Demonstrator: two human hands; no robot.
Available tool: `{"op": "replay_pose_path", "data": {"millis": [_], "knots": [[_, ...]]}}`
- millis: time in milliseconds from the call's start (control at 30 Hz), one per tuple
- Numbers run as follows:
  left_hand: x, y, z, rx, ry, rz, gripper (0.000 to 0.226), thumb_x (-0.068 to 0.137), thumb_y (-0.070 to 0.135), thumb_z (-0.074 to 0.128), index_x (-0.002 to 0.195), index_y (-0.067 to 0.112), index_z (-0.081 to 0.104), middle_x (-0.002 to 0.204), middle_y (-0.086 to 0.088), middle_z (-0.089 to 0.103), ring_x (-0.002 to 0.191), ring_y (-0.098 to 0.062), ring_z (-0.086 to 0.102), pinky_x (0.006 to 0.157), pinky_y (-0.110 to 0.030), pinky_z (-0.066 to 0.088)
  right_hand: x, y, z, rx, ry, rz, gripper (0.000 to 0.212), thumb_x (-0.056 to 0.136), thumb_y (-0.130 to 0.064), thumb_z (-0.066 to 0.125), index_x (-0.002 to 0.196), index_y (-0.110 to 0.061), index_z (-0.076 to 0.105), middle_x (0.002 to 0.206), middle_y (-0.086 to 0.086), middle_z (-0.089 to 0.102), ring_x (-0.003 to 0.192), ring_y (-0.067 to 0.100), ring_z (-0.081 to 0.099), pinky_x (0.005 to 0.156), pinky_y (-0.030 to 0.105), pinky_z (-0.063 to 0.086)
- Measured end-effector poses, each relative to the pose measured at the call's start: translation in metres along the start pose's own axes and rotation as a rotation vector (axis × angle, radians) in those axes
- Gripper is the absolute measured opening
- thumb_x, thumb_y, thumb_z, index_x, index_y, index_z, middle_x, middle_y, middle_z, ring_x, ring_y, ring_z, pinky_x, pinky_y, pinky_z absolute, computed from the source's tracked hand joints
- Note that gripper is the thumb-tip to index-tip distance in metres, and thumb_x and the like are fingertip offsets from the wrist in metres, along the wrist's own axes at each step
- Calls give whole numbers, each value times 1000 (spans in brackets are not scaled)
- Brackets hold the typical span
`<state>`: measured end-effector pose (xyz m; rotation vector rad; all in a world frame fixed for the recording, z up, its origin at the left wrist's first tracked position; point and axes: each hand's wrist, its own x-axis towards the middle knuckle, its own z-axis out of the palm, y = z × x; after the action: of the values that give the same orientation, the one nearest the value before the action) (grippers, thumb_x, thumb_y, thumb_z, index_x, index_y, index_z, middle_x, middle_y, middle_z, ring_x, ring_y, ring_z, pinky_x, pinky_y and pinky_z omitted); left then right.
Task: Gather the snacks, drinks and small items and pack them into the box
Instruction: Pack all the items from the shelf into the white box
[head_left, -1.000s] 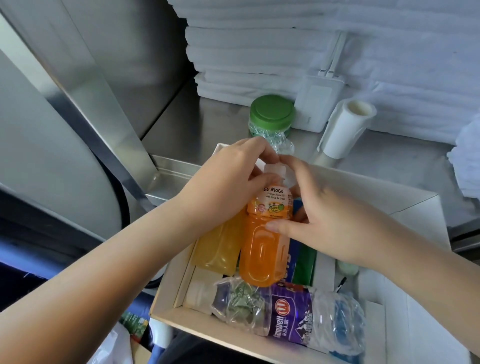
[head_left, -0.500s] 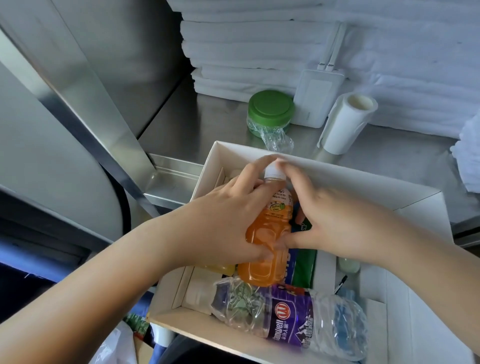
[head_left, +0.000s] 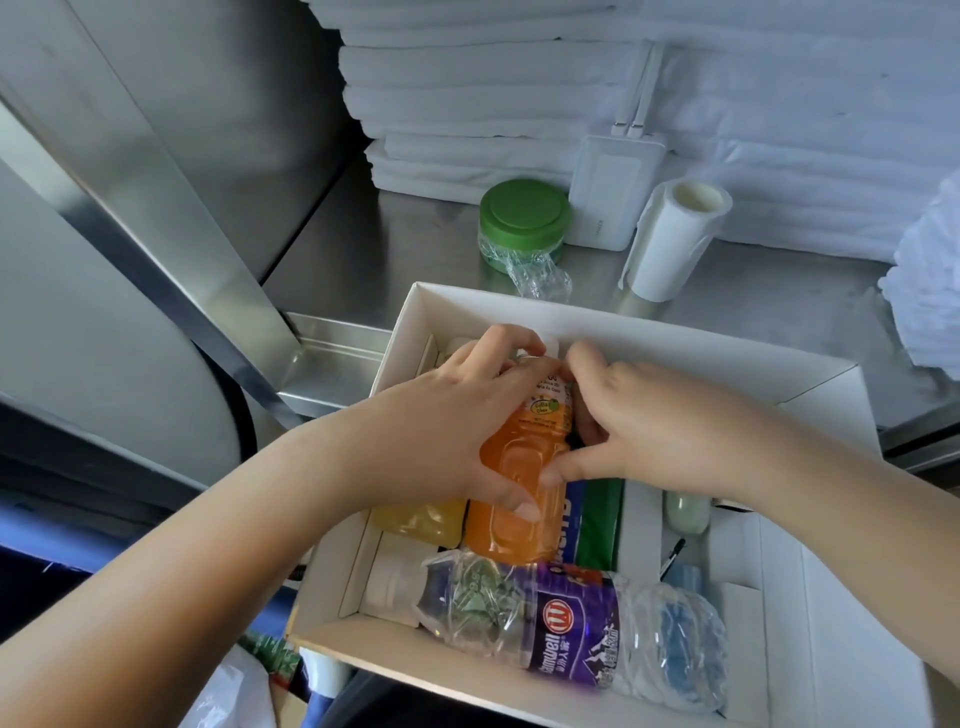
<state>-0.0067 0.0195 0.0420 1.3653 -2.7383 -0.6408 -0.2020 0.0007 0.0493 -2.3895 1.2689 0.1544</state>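
An orange juice bottle (head_left: 519, 499) lies lengthwise inside the white cardboard box (head_left: 649, 338). My left hand (head_left: 447, 431) grips its left side, thumb across the body. My right hand (head_left: 639, 431) holds its right side near the neck, thumb on the bottle. A yellow juice bottle (head_left: 421, 519) lies beside it to the left, mostly hidden under my left hand. A clear water bottle with a purple label (head_left: 576, 631) lies across the box's near end. Blue and green packets (head_left: 595, 514) sit to the right of the orange bottle.
On the steel counter behind the box stand a green-lidded jar (head_left: 522, 221), a white router (head_left: 608, 202) and a white paper roll (head_left: 670, 239). Folded white towels (head_left: 467, 104) are stacked at the back. A small pale item (head_left: 688, 512) lies in the box's right compartment.
Both hands have lowered the orange bottle from tilted upright down into the box, next to the yellow bottle. My left hand slid from the cap to the bottle's side.
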Motion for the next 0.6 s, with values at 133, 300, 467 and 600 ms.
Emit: {"op": "replay_pose_path", "data": {"millis": [133, 300, 467, 600], "knots": [[3, -1, -2, -19, -36, 9, 110, 64, 74, 58, 148, 32, 2, 126, 24, 13, 114, 0, 19, 92, -20, 25, 0, 1, -1, 7, -41, 1, 62, 69, -74, 53, 89, -25, 21, 76, -10, 51, 66, 2, 50, 51, 22, 35], [2, -1, -2, -45, -89, -3, 110, 68, 73, 58, 146, 37, -12, 135, 34, 2, 129, -3, 17, 99, -19, 20, -3, 2, 0, 46, -24, 7, 60, 69, -74, 52, 91, -29, 19, 75, -10, 50, 64, 1, 50, 50, 21, 35], [-6, 0, 0, 56, -138, 42, 128, 57, 85, 57, 135, 41, -35, 140, 30, -37, 113, 22, -35, 87, 2, -27, -1, 3, -2, 50, -47, -5, 65, 62, -75, 55, 91, -29, 20, 76, -10, 57, 63, 1, 54, 56, 25, 49], [-4, 1, -1, 86, -148, 17, 132, 55, 83, 60, 136, 38, -35, 147, 20, -34, 123, 12, -17, 85, 2, -28, 0, 2, 0, 28, -24, -9, 66, 62, -76, 55, 91, -29, 18, 71, -11, 55, 58, -1, 52, 47, 15, 37]]}}
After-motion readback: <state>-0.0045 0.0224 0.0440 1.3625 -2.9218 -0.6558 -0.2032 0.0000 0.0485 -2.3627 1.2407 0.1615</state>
